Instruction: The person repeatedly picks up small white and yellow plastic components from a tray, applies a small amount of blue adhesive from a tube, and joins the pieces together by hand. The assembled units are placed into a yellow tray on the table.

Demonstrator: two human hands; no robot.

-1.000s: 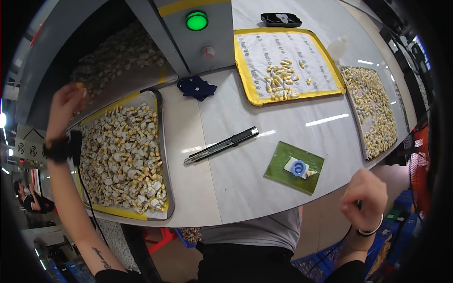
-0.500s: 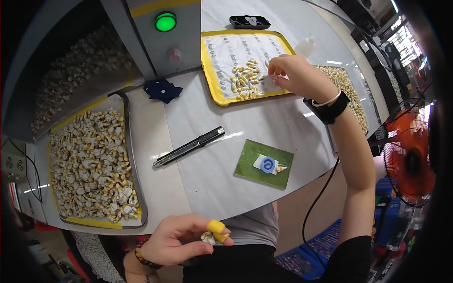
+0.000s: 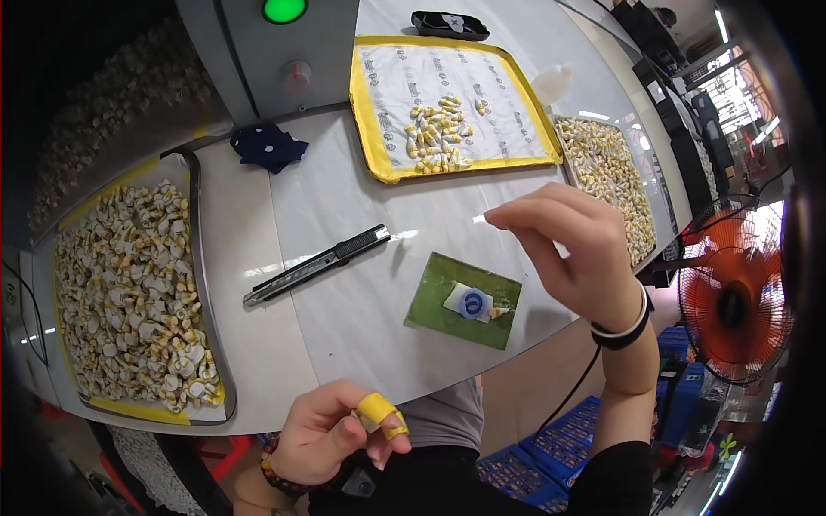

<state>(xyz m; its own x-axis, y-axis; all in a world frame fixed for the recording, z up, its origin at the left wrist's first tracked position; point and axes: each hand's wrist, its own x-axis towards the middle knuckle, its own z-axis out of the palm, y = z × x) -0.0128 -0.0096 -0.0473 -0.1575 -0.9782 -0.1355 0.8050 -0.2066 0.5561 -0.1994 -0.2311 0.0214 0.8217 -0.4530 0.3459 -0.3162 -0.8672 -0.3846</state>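
My left hand [image 3: 331,434] is low at the table's front edge, with yellow tape round its fingers. Its thumb and fingers are curled round a small whitish piece, mostly hidden now. My right hand [image 3: 585,254] is in the air right of the green mat [image 3: 426,310], fingers stretched and partly bent, with nothing visible in them. A blue round cap [image 3: 473,303] sits on a white patch on the mat, beside a small yellow-and-white piece [image 3: 497,314]. Beyond, a yellow-edged tray [image 3: 508,107] lined with printed paper carries a cluster of yellow-and-white pieces [image 3: 439,136].
A grey tray [image 3: 200,284] heaped with whitish pieces stands at left. A black utility knife [image 3: 318,265] lies mid-table, with a dark blue cloth [image 3: 268,148] behind. Another filled tray [image 3: 607,176] is at right. A machine with a green light [image 3: 285,9] stands at the back; an orange fan [image 3: 733,292] at right.
My right hand has left the paper-lined tray and come back toward me, near the green mat. My left hand has turned and shifted slightly left. The whole view has shifted a little.
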